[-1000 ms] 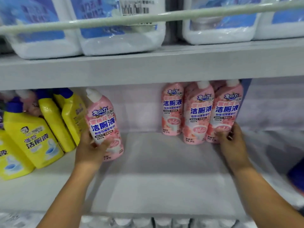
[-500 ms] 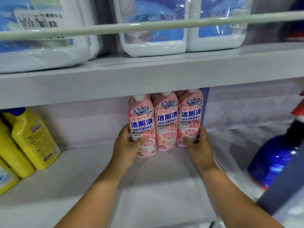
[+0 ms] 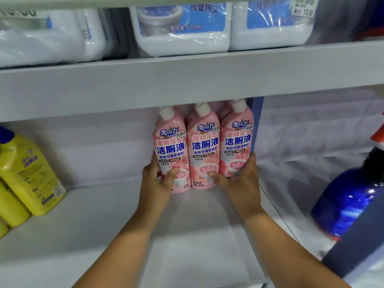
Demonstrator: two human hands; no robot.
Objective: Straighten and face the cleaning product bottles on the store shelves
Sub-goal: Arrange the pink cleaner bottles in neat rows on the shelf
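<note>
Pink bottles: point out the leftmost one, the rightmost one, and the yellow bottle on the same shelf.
leftmost pink bottle (image 3: 170, 146), head view, on the blue label text.
rightmost pink bottle (image 3: 238, 140), head view, on the blue label text.
yellow bottle (image 3: 31, 173), head view, on its back label.

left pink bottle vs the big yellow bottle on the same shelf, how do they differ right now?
Hold: the left hand grips the left pink bottle; no hand touches the yellow bottle.
Facing: the pink bottle shows its front label; the yellow one shows a side or back panel of small print.
Pose: the pink bottle stands upright, tight against two matching pink bottles; the yellow one leans.
Cap: white on pink, blue on yellow.
Shared: both sit on the lower shelf.
</note>
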